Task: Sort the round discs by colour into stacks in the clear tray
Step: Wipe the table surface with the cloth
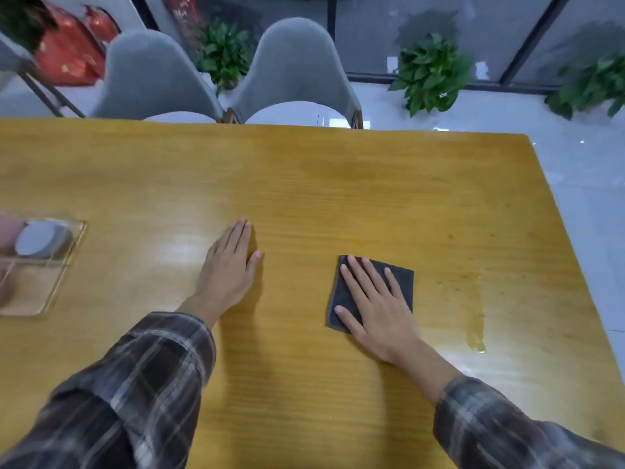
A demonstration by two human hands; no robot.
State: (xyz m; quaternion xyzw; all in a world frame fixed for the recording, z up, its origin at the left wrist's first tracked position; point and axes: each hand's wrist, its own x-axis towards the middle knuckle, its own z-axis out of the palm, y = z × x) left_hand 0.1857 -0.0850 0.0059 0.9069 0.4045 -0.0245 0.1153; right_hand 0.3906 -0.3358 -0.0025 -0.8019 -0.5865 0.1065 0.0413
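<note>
Both flat: left hand (227,262) on table (304,184), right hand (373,299) pressing cloth (402,275).

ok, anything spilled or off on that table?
Yes. A glossy liquid streak lies on the table near its right edge, to the right of the dark cloth that the right hand presses flat. It looks like a spill not yet wiped.

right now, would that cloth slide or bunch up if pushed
The cloth looks thin and lies flat, so likely floppy when lifted. Under the flat right hand it should slide on the glossy table; free edges may bunch.
</note>
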